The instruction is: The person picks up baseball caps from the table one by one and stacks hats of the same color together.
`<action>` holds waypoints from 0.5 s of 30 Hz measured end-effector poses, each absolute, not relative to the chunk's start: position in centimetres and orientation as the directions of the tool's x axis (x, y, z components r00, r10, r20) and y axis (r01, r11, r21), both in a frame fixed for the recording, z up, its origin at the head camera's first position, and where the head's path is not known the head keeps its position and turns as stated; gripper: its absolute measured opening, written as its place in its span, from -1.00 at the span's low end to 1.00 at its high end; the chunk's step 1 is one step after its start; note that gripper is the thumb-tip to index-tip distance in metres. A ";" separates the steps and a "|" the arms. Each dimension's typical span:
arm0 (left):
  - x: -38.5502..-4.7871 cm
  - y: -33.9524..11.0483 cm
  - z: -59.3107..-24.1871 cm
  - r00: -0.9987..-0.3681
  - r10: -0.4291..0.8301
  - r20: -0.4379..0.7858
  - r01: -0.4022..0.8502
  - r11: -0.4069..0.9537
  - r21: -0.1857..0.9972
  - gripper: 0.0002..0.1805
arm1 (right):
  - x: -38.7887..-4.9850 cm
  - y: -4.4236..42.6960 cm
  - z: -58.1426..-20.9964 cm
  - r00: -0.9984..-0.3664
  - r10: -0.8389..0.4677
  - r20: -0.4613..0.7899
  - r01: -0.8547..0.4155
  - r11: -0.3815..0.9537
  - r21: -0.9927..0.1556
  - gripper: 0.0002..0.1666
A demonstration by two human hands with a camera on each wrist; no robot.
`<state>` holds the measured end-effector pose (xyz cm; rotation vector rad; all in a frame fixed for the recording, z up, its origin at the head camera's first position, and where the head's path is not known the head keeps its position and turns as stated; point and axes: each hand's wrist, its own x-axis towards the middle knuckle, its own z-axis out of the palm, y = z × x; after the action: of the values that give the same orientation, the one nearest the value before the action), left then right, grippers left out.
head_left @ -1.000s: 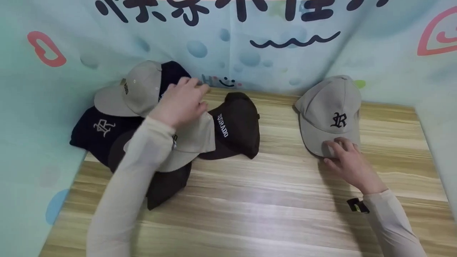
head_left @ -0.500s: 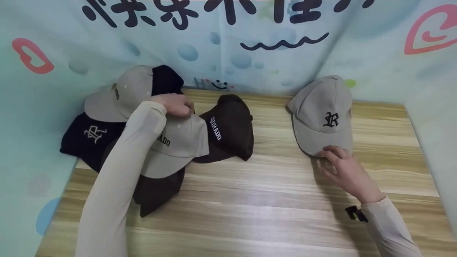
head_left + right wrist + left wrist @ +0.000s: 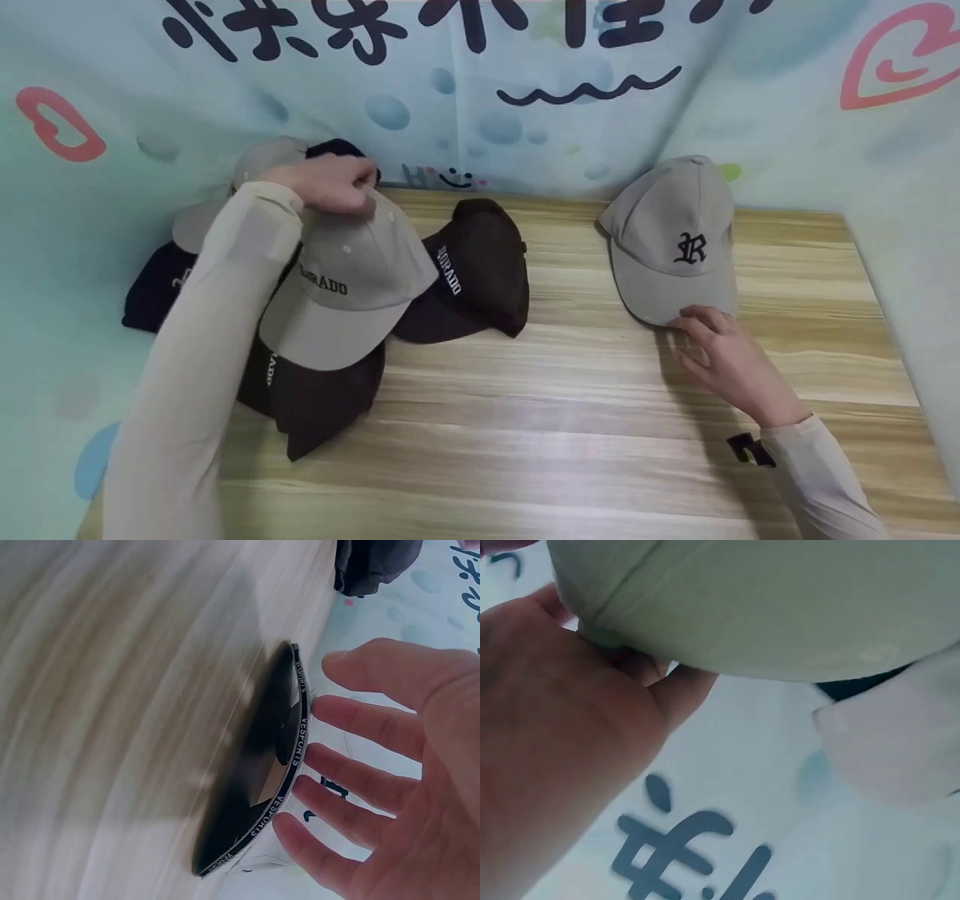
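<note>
My left hand (image 3: 330,184) pinches the crown top of a light grey cap (image 3: 345,292) with dark "ORADO" lettering, tilted brim towards me above the other caps. In the left wrist view, the fingers of that hand (image 3: 570,705) curl in at the edge of this cap (image 3: 765,607). On the right of the table, a grey cap (image 3: 667,225) with a black letter R stands brim forward. My right hand (image 3: 739,367) touches its brim with loosely extended fingers. The right wrist view shows the fingertips (image 3: 319,754) at the brim edge, which bears white-lettered black trim (image 3: 289,772).
Dark brown caps lie in front (image 3: 330,397) and right (image 3: 487,270) of the lifted cap. Behind it are another grey cap (image 3: 270,157) and a navy cap (image 3: 150,289), partly hidden by my left arm. A printed cloth (image 3: 555,135) hangs behind the wooden table (image 3: 540,427).
My left hand has come down onto the grey lettered cap, taken hold of its crown and raised it, shifting it left. The right hand stays at the other grey cap's brim.
</note>
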<state>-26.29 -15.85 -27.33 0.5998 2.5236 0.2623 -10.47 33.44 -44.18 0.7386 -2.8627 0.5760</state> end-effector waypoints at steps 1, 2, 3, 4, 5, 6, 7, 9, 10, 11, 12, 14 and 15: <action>-26.1 -15.8 -26.8 -0.767 0.459 -0.449 0.364 0.886 0.286 -0.73 | -10.4 33.5 -44.2 -0.873 -0.438 0.215 -0.487 0.808 -0.332 -0.55; -25.9 -15.7 -26.3 -0.771 0.449 -0.451 0.362 0.892 0.270 -0.70 | -10.4 33.5 -44.2 -0.874 -0.435 0.217 -0.485 0.809 -0.333 -0.56; -25.7 -15.5 -25.8 -0.774 0.445 -0.451 0.368 0.895 0.251 -0.66 | -10.4 33.5 -44.2 -0.876 -0.429 0.221 -0.481 0.811 -0.334 -0.56; -25.4 -15.3 -25.3 -0.774 0.442 -0.454 0.378 0.897 0.230 -0.62 | -10.4 33.5 -44.2 -0.880 -0.418 0.226 -0.473 0.816 -0.332 -0.57; -25.2 -15.1 -24.9 -0.772 0.445 -0.454 0.389 0.896 0.216 -0.60 | -10.4 33.5 -44.2 -0.885 -0.405 0.229 -0.462 0.823 -0.330 -0.57; -25.0 -14.9 -24.6 -0.769 0.445 -0.459 0.396 0.895 0.205 -0.59 | -10.3 33.5 -44.2 -0.892 -0.391 0.228 -0.448 0.831 -0.330 -0.57; -24.8 -14.6 -24.2 -0.763 0.449 -0.465 0.405 0.893 0.197 -0.57 | -10.3 33.5 -44.2 -0.899 -0.376 0.223 -0.433 0.839 -0.330 -0.57; -24.3 -14.2 -23.6 -0.754 0.463 -0.467 0.425 0.885 0.191 -0.57 | -10.3 33.5 -44.2 -0.914 -0.350 0.206 -0.402 0.853 -0.332 -0.56; -24.0 -14.0 -23.3 -0.750 0.468 -0.468 0.429 0.882 0.194 -0.58 | -10.3 33.5 -44.2 -0.920 -0.341 0.195 -0.389 0.859 -0.333 -0.55; -23.8 -13.8 -23.0 -0.748 0.475 -0.465 0.433 0.879 0.201 -0.58 | -10.3 33.5 -44.2 -0.923 -0.338 0.184 -0.382 0.861 -0.335 -0.54; -23.5 -13.6 -22.7 -0.749 0.477 -0.460 0.435 0.878 0.202 -0.59 | -10.3 33.5 -44.2 -0.926 -0.336 0.175 -0.377 0.862 -0.338 -0.54; -22.8 -13.1 -22.2 -0.759 0.495 -0.423 0.450 0.868 0.208 -0.63 | -10.3 33.5 -44.3 -0.926 -0.336 0.170 -0.375 0.862 -0.342 -0.54; -22.5 -12.9 -21.9 -0.763 0.506 -0.401 0.456 0.862 0.219 -0.66 | -10.2 33.5 -44.3 -0.926 -0.336 0.170 -0.375 0.861 -0.343 -0.54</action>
<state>-22.47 -12.87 -21.93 0.7066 2.5807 0.1492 -10.23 33.53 -44.30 0.5612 -2.9291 0.5721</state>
